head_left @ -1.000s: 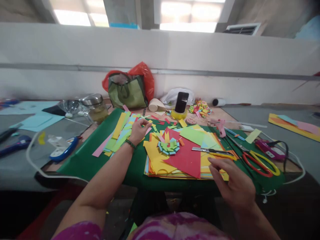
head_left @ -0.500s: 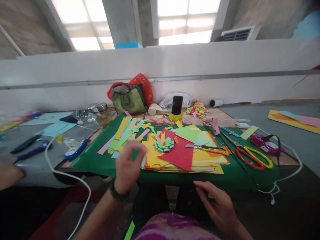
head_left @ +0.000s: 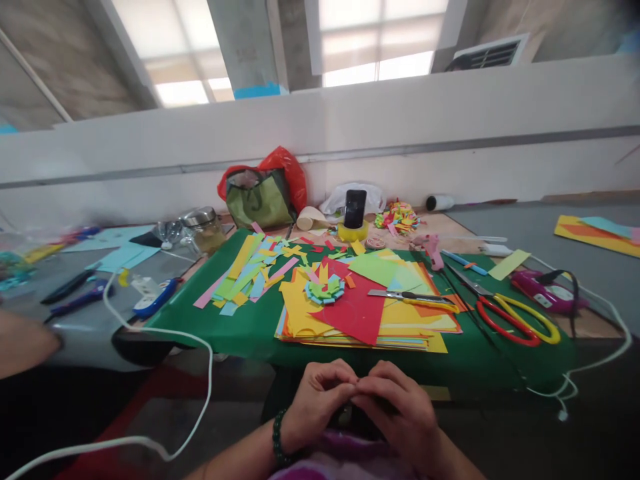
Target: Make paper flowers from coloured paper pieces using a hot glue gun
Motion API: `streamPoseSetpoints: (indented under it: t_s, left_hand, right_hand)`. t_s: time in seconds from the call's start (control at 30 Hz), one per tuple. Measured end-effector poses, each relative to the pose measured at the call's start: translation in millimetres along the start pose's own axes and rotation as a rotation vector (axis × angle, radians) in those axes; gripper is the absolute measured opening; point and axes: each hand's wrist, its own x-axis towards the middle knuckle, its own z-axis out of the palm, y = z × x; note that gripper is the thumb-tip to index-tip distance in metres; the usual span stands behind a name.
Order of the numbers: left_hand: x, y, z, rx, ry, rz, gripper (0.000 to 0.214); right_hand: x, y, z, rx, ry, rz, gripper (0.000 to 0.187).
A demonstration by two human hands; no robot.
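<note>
My left hand (head_left: 320,403), with a dark beaded bracelet (head_left: 280,437) on its wrist, meets my right hand (head_left: 400,407) at the fingertips, just below the front edge of the green mat (head_left: 250,339). Thumbs and fingers of both are pinched together; whatever lies between them is too small or hidden to make out. Beyond the hands is a stack of coloured paper (head_left: 400,327) topped by a red sheet (head_left: 357,313). A round fringed paper rosette (head_left: 325,291) in blue, green and yellow rests there, beside a yellow utility knife (head_left: 415,297).
Paper strips (head_left: 260,270) lie loose on the left. To the right are scissors (head_left: 517,317), a pink glue gun (head_left: 433,252) and a purple power strip (head_left: 545,291). A phone (head_left: 355,210) stands behind on yellow tape (head_left: 352,232). A white cable (head_left: 205,373) hangs at left, near another person's arm (head_left: 25,343).
My left hand has come down and right from above the mat's front edge to meet my right hand. My right hand has shifted a little left; their fingertips now touch.
</note>
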Motion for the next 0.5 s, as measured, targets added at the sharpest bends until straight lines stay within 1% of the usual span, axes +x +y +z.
streamPoseSetpoints:
  t_s: [0.07,0.13,0.17,0.23,0.33,0.4,0.43,0.5]
  left_hand:
    - [2,3,0.5,0.029,-0.098,0.078,0.041]
    - [4,5,-0.7,0.05,-0.236,0.146,0.043]
    - [4,5,-1.8,0.047,-0.309,0.156,0.044]
    - [5,3,-4.2,-0.02,-0.435,0.13,0.051]
    - [3,-3,-4.6,-0.299,-0.566,0.019,0.064]
    - [1,-4,-1.6,-0.467,-0.608,-0.096,0.066]
    - [1,-4,0.4,-0.496,-0.616,-0.169,0.067]
    - [1,-1,3.7,-0.463,-0.616,-0.301,0.07]
  right_hand:
    - [0,-2,-7,0.005,0.015,0.027,0.009]
    - [1,-4,-14,-0.015,0.012,0.021,0.009]
    - [2,-5,-18,-0.041,0.006,0.005,0.009]
    - [3,-4,-23,-0.113,0.003,-0.044,0.011]
    - [6,1,-25,-0.251,0.045,-0.141,0.009]
    - [6,5,-24,-0.351,0.077,-0.182,0.007]
    - [7,6,-23,-0.392,0.089,-0.198,0.007]
    - [7,9,-22,-0.431,0.098,-0.242,0.01]
